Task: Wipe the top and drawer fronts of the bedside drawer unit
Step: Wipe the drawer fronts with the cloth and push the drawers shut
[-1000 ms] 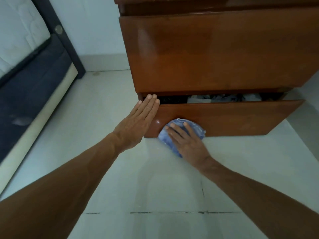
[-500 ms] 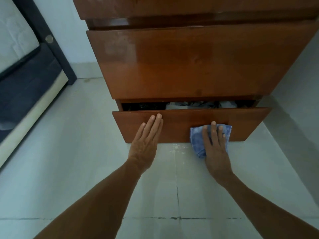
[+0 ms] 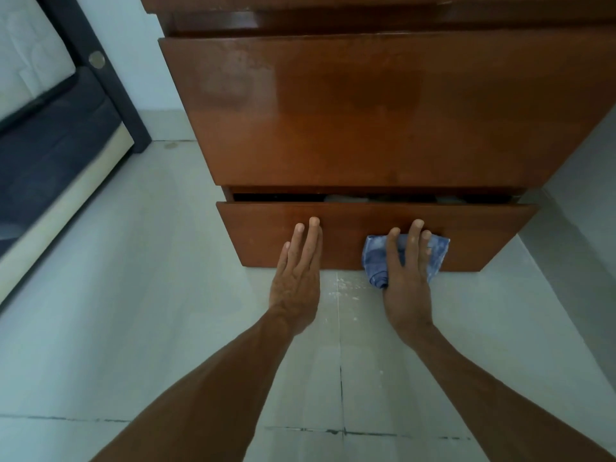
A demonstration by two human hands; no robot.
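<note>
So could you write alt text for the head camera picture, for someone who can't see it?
A person's right hand presses a folded blue cloth flat against the bottom drawer front of a glossy brown wooden drawer unit, while the left hand rests flat on the same front. That drawer is slightly open above a pale tiled floor.

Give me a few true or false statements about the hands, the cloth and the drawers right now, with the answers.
1. The right hand presses a blue cloth against the bottom drawer front. True.
2. The left hand holds a spray bottle. False: it is empty, flat on the drawer front.
3. The bottom drawer is fully shut. False: it stands slightly open.
4. The bed is to the left of the unit. True.
</note>
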